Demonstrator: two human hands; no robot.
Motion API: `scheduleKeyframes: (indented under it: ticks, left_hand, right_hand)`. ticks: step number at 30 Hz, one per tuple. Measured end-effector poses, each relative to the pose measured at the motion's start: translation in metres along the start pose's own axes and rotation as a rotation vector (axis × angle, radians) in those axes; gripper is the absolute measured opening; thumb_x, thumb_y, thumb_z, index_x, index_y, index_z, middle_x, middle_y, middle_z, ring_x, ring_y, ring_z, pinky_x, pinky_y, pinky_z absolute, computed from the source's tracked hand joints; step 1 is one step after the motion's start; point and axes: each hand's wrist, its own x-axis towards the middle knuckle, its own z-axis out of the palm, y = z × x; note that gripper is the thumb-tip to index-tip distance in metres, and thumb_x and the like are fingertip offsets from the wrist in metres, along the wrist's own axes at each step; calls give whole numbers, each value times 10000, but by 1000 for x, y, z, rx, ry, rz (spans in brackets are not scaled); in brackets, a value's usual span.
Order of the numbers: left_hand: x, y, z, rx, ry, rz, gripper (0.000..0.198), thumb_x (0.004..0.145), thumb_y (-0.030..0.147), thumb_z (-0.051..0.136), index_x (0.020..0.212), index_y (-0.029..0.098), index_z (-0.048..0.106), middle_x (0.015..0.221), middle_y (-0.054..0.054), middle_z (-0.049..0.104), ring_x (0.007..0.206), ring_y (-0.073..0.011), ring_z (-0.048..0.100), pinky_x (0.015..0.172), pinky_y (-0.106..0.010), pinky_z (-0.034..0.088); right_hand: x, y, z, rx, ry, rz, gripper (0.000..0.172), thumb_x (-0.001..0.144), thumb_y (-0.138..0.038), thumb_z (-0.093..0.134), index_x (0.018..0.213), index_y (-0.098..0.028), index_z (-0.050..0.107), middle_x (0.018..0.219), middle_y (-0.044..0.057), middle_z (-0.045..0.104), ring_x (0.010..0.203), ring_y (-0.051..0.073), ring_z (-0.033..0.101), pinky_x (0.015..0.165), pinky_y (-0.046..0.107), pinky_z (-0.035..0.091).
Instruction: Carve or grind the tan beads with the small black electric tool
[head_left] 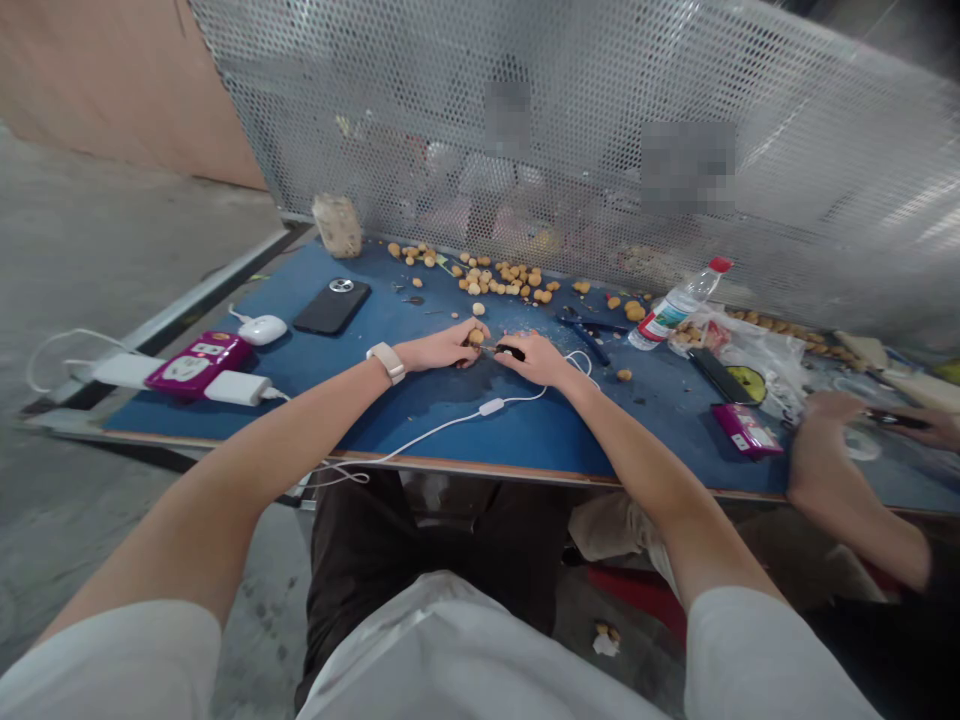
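Note:
My left hand (pixel 456 346), with a pale watch band on its wrist, is closed on a small round tan nut-like ball (pixel 476 338). In my right hand (pixel 534 357) is a black-handled tool (pixel 511 352) with a thin metal shaft. The shaft points left and meets or nearly meets the ball; the exact contact is too small to tell. Just behind the hands lies a single paler ball (pixel 478 309). A loose heap of similar tan balls (pixel 499 278) spreads farther back on the blue tabletop (pixel 420 420).
Blue-handled pliers (pixel 592 335) and a bottle (pixel 679 305) stand right of my hands. A white cable (pixel 442 425) crosses in front. At left are a phone (pixel 333 305) and a purple power strip (pixel 201 364). A co-worker's hands (pixel 832 410) work at right. Perforated metal (pixel 420 90) rises behind.

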Motion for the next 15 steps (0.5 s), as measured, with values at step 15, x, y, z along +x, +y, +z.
scheduleKeyframes:
  ticks: [15]
  left_hand:
    - [-2,5,2,20,21,-39,476,834,70,700,1257,249,579,788,70,619,681,-149,570,663,-283,468]
  right_hand:
    - [0,0,0,30,9,13,748,1171,-885,496,1236,-245,876,1102,125,883,1004,324,771,920,396,517]
